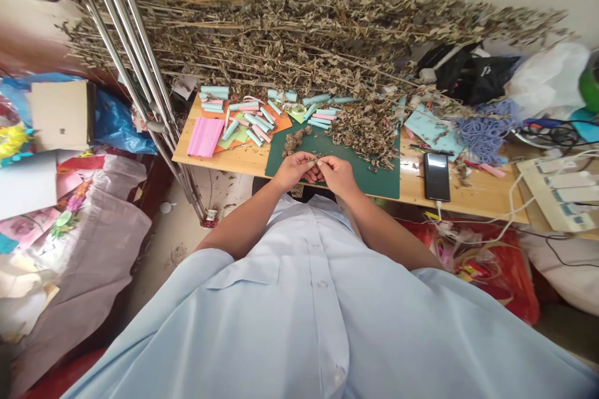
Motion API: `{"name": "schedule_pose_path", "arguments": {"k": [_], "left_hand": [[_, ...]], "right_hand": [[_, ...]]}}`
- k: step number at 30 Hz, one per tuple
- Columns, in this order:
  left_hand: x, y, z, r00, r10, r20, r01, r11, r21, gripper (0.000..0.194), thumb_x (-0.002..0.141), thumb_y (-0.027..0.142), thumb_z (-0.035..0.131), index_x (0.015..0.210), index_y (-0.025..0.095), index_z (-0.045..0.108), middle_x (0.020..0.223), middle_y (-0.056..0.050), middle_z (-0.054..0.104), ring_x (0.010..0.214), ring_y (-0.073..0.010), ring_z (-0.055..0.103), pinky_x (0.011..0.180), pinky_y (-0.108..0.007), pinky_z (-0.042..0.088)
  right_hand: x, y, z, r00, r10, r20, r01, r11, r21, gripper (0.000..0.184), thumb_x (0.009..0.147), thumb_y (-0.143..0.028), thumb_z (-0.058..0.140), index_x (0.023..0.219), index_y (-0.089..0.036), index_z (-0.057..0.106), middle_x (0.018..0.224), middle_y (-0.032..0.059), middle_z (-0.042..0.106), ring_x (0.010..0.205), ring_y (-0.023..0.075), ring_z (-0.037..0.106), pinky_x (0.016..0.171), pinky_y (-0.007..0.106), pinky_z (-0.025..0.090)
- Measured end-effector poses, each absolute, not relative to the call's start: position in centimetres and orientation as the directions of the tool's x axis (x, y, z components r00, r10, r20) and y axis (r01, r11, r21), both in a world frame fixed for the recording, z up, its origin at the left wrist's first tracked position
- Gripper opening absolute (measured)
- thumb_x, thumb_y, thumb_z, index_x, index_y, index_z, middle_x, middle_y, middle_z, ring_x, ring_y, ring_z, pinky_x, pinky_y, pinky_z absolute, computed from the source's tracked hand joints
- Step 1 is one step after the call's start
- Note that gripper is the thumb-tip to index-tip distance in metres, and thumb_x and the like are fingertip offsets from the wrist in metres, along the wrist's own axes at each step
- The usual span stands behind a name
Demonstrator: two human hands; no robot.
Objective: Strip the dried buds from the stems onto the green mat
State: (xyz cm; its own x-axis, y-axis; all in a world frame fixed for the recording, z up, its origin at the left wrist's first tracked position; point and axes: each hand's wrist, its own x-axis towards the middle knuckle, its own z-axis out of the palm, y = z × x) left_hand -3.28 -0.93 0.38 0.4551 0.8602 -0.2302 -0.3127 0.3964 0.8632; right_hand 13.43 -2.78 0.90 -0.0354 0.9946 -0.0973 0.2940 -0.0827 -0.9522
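Note:
My left hand (296,168) and my right hand (336,173) meet at the near edge of a green cutting mat (377,183). Thumb and fingers of each are pinched together on a small bit of dried leaf (318,157), mostly hidden by the fingers. Just beyond my left hand lies a clump of crumbled, fluffy dried leaf (294,139). To the right of it, a loose heap of dried leaves (367,131) spreads over the mat. Rolled paper tubes (262,121) in light blue and pink lie at the mat's far left, several on orange and green paper.
Dried leafy stalks (281,37) are piled along the wall behind. On the right are a black phone (437,176) with a charging cable, purple yarn (486,128) and a power strip (561,190). Metal crutches (135,50) lean at the left, by folded pink paper (206,136).

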Motion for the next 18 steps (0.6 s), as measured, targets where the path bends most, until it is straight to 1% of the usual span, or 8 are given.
{"name": "schedule_pose_path", "arguments": {"k": [4,7,10,13,16,18], "left_hand": [[-3.09,-0.96,0.35,0.437,0.87,-0.227,-0.307,0.381,0.872,0.045,0.076,0.04,0.079,0.101,0.014,0.053,0.069,-0.002,0.069,0.056,-0.0153,0.068,0.054,-0.026,0.056],[-3.05,-0.96,0.43,0.428,0.874,-0.229,-0.29,0.373,0.881,0.041,0.078,0.038,0.077,0.097,0.015,0.049,0.07,-0.002,0.07,0.056,-0.0154,0.069,0.054,-0.026,0.055],[-3.06,-0.97,0.63,0.438,0.862,-0.254,-0.249,0.388,0.887,0.033,0.082,0.034,0.073,0.093,0.015,0.049,0.071,-0.003,0.07,0.057,-0.015,0.069,0.055,-0.026,0.056],[-2.95,-0.9,0.64,0.436,0.857,-0.273,-0.217,0.394,0.893,0.025,0.085,0.029,0.068,0.093,0.015,0.049,0.069,-0.002,0.069,0.056,-0.0149,0.069,0.054,-0.025,0.055],[-2.74,-0.8,0.34,0.418,0.865,-0.279,-0.182,0.38,0.907,0.02,0.086,0.025,0.065,0.093,0.015,0.049,0.062,0.0,0.066,0.053,-0.0149,0.068,0.052,-0.025,0.054],[-2.65,-0.79,0.12,0.408,0.871,-0.274,-0.168,0.366,0.915,0.018,0.086,0.024,0.063,0.093,0.016,0.049,0.058,0.002,0.063,0.052,-0.0151,0.067,0.051,-0.024,0.054]], "right_hand": [[14.04,-2.68,1.18,-0.135,0.988,0.073,0.507,0.132,-0.852,0.022,0.092,-0.036,0.056,0.088,-0.022,0.073,0.082,0.0034,0.072,0.074,0.0182,0.067,0.073,0.031,0.054],[14.22,-2.57,1.51,-0.171,0.974,0.152,0.603,0.225,-0.765,0.02,0.092,-0.03,0.057,0.088,-0.022,0.074,0.083,0.0036,0.073,0.078,0.0186,0.067,0.076,0.03,0.051],[14.14,-2.52,1.68,-0.176,0.969,0.173,0.659,0.247,-0.71,0.02,0.092,-0.027,0.056,0.085,-0.021,0.074,0.082,0.0042,0.074,0.077,0.0188,0.066,0.075,0.03,0.049],[13.94,-2.46,1.65,-0.178,0.969,0.172,0.693,0.247,-0.677,0.02,0.09,-0.025,0.056,0.082,-0.021,0.074,0.079,0.0045,0.074,0.075,0.0191,0.066,0.073,0.029,0.048],[13.69,-2.31,1.49,-0.138,0.977,0.164,0.725,0.212,-0.655,0.016,0.084,-0.023,0.058,0.077,-0.021,0.073,0.075,0.0042,0.073,0.07,0.0189,0.065,0.07,0.029,0.047],[13.46,-2.2,1.33,-0.093,0.985,0.146,0.727,0.167,-0.666,0.014,0.08,-0.023,0.059,0.074,-0.02,0.071,0.073,0.0036,0.072,0.067,0.0185,0.064,0.069,0.03,0.048]]}}
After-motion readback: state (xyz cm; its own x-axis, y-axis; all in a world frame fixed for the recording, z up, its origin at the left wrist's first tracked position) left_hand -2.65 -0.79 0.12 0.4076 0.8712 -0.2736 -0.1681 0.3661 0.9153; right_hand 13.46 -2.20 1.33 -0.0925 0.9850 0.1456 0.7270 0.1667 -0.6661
